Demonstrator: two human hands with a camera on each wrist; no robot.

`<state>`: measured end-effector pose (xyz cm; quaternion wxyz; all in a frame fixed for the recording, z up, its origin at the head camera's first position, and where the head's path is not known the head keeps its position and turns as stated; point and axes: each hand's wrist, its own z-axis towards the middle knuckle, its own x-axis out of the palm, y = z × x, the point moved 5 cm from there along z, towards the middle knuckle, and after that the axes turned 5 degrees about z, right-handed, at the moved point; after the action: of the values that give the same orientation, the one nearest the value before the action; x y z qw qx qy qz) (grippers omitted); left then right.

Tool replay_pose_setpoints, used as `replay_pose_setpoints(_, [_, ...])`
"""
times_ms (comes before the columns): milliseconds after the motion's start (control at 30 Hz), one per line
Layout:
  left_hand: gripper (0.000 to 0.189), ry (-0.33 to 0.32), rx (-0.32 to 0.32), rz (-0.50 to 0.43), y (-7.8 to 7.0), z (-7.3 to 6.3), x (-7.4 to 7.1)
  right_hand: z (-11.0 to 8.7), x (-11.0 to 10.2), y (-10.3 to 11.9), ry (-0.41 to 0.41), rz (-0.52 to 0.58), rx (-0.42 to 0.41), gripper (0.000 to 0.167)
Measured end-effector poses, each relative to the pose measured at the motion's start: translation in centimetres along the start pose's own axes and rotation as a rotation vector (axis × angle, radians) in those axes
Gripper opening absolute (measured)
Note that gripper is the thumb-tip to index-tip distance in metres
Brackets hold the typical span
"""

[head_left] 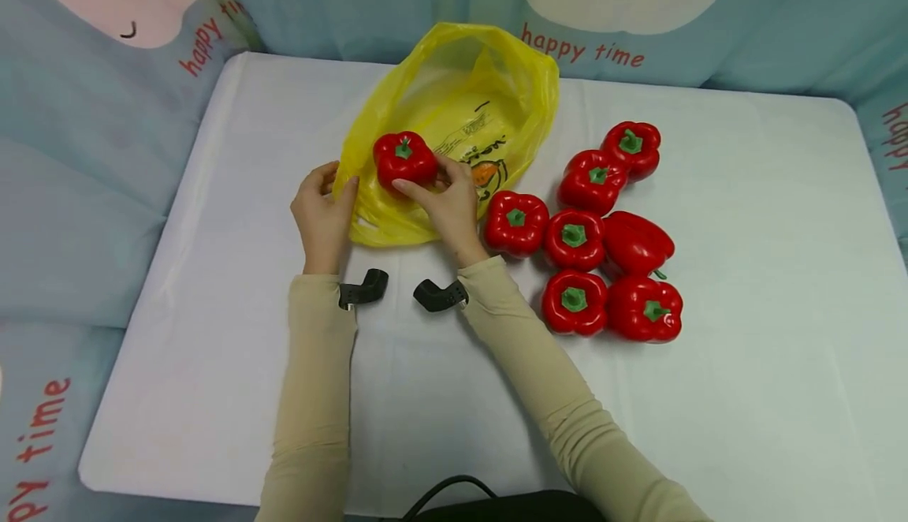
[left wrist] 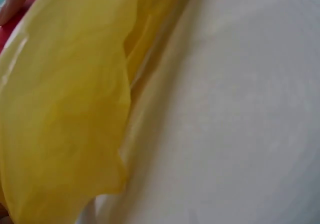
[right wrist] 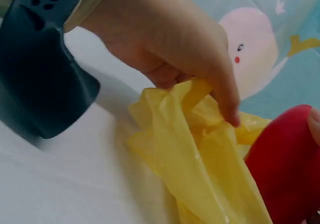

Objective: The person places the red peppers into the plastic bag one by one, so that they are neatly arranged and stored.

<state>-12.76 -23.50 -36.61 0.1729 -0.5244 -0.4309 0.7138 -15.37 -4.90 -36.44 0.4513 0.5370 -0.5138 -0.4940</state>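
Observation:
A yellow plastic bag lies on the table with its mouth spread toward me. My left hand pinches the bag's left edge; the right wrist view shows that hand with thumb and fingers on the crumpled plastic. Between my right hand's thumb and fingers is a red bell pepper with a green stem, held over the bag's mouth. In the left wrist view the yellow plastic covers most of the pepper.
Several more red bell peppers sit in a cluster right of the bag, one on its side. The white table meets a blue printed curtain at its back and left. Black wrist cameras stick out from both wrists.

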Motion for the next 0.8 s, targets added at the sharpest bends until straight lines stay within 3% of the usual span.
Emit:
replay_pose_setpoints(267, [0.029,-0.025,0.074,0.019,-0.3,-0.5,0.4,0.6,0.4,0.3,0.043,-0.014,-0.034,0.068])
replay_pose_setpoints(500, [0.028,-0.007,0.08,0.031,-0.6,-0.7,0.6,1.3,0.2,0.2,0.015,0.02,-0.068,0.064])
replay_pose_setpoints(800, [0.028,-0.011,0.098,0.038,-0.8,-0.7,0.4,1.8,0.6,0.3,0.055,0.051,-0.082,0.065])
